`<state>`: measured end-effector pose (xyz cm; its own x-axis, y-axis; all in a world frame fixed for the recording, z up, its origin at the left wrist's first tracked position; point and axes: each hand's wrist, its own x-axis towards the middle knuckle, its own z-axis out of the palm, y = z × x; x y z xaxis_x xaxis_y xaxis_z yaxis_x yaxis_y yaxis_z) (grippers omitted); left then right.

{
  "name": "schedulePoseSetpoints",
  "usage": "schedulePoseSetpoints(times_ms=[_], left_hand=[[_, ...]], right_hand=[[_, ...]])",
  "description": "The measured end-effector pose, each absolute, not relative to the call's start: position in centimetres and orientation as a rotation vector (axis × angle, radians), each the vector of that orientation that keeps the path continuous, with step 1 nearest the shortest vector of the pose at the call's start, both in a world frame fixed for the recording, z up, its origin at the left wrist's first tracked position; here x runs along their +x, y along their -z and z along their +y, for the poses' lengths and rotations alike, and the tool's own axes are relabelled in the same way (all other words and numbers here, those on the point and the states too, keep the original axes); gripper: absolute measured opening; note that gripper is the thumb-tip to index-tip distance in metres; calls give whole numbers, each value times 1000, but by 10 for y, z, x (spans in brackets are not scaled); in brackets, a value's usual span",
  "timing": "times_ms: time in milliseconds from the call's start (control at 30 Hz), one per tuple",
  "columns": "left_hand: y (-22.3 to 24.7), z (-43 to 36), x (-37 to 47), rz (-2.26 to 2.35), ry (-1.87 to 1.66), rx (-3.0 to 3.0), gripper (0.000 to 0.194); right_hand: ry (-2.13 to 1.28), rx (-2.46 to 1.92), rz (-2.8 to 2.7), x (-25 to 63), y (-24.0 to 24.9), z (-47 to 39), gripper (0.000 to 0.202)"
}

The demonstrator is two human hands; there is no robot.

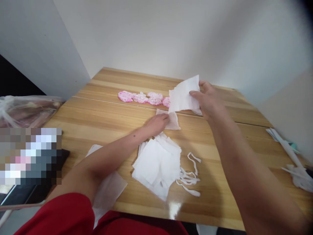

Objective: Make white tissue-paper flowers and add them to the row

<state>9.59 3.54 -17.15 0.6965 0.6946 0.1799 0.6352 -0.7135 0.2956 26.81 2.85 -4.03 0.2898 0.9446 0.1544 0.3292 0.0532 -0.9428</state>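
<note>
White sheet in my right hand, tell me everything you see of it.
The white sheet looks like thin paper or cloth, roughly four-sided, faintly creased, with no visible print. Your right hand pinches its right side, thumb on the front. It is tilted up over the wooden table, partly hiding the pink-and-white pieces; contact with your left hand is unclear.

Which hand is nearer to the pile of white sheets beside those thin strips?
Left. The left hand is close by the far edge of the white pile; the right hand is farther off, beyond and rightward, holding up a white sheet.
</note>
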Motion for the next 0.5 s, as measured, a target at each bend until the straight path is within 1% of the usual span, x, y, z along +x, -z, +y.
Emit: schedulePoseSetpoints(times_ms=[100, 233, 300, 433, 500], left_hand=[[166, 32, 100, 924, -318, 2899, 42], [153, 31, 114, 976, -61, 2933, 51], [148, 36, 124, 1000, 56, 2906, 60], [140, 50, 142, 1000, 321, 2801, 86], [135, 53, 146, 981, 342, 2786, 90]], right_hand=[[-756, -1493, -1278, 264, 47, 31, 38], [-772, -1476, -1322, 256, 53, 34, 42], [-800, -1427, -1336, 254, 55, 34, 43], [-864, -1320, -1329, 250, 59, 35, 41], [-894, -1292, -1285, 247, 62, 36, 38]])
